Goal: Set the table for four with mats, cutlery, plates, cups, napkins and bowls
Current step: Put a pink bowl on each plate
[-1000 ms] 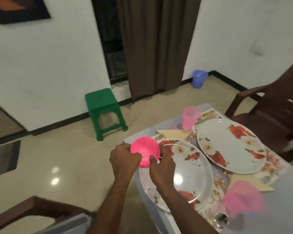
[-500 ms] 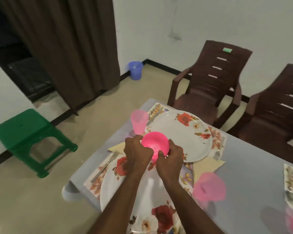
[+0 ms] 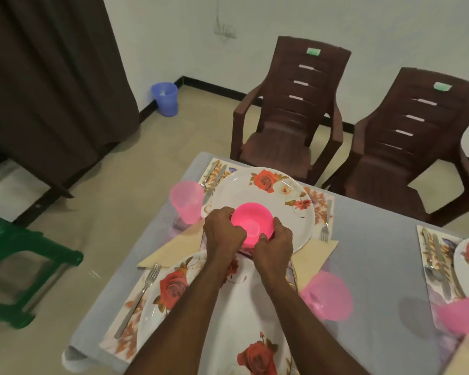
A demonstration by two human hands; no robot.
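Holding pink bowl (image 3: 251, 222) with left hand (image 3: 222, 230) and right hand (image 3: 274, 246), both grasping rim, above floral plate (image 3: 263, 201) at 12 o'clock, probably for steady centring.

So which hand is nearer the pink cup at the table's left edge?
Left. The left hand grips the pink bowl just right of that pink cup; the right hand holds the bowl's far side.

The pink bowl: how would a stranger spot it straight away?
Start at the grey table in front of two brown chairs. Over the far flowered plate, both hands grip the pink bowl. Unlike the paler, see-through pink cups nearby, it is solid bright pink, wide and shallow.
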